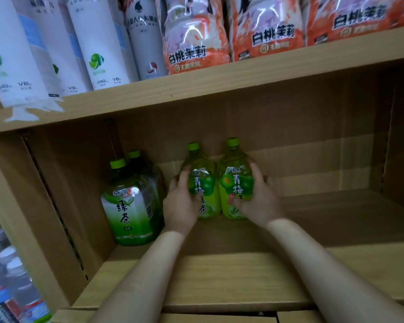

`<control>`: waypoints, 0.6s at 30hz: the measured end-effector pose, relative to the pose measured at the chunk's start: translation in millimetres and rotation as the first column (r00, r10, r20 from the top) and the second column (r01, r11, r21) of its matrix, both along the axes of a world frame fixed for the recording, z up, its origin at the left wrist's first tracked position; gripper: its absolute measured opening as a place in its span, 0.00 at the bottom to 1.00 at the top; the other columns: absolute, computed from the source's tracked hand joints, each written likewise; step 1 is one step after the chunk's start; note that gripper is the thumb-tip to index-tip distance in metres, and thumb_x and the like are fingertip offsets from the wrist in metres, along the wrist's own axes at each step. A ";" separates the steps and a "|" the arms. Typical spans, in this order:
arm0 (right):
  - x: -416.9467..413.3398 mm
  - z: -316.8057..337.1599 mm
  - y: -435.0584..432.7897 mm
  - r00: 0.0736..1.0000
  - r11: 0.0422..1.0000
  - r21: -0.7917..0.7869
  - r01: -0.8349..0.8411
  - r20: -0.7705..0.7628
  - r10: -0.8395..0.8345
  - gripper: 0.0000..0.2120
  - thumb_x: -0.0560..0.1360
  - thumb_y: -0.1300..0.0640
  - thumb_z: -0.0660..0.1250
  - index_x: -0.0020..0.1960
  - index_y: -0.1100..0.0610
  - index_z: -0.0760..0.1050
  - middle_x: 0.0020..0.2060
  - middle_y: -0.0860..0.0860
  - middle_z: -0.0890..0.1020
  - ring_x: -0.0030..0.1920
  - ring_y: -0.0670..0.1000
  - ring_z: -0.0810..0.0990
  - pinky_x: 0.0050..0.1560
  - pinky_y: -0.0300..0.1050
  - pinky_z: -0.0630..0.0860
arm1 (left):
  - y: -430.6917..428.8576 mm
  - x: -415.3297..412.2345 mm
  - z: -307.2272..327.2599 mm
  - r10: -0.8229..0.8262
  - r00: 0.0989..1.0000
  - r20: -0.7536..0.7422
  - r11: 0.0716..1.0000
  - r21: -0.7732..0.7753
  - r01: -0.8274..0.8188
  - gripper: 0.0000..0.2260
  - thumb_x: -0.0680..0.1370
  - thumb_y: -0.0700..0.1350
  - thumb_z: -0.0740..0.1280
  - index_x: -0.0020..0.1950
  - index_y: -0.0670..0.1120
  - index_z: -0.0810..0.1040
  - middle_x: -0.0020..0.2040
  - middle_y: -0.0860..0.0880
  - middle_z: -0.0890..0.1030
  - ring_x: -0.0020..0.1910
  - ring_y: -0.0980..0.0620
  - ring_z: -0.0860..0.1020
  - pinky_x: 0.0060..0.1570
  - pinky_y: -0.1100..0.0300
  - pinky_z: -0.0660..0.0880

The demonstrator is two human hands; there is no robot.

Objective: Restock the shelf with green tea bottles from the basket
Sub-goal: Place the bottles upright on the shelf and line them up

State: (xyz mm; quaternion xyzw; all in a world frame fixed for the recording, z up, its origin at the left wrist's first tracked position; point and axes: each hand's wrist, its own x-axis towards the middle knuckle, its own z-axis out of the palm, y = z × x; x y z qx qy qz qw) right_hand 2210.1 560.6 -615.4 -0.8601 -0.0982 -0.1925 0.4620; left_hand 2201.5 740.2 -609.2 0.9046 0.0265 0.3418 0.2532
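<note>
Risk: left bottle (204, 183) and right bottle (237, 180) stand touching, so an uneven release could tip one into the other; a push leftward would knock the big bottles (131, 210)
Left hand (181, 206): arm stretched in, fingers curled round the left bottle's outer side
Right hand (258, 203): mirrors it, wrapped round the right bottle, thumb on the label
Bottles: upright, mid-shelf (219, 280), toward the back edge
Big bottles: left rear corner
Basket: out of view

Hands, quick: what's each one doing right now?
Left hand: grips the left plum-tea bottle.
Right hand: grips the right plum-tea bottle.
</note>
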 end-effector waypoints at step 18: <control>16.1 9.1 -7.2 0.997 0.996 -0.044 -0.082 -0.007 0.081 0.44 0.71 0.58 0.72 0.75 0.39 0.48 0.59 0.60 0.73 0.61 0.59 0.74 0.59 0.47 0.71 | -28.9 11.8 6.4 0.114 0.980 -0.164 0.979 -0.148 -0.139 0.49 0.64 0.61 0.75 0.74 0.56 0.46 0.69 0.40 0.63 0.64 0.37 0.70 0.56 0.46 0.72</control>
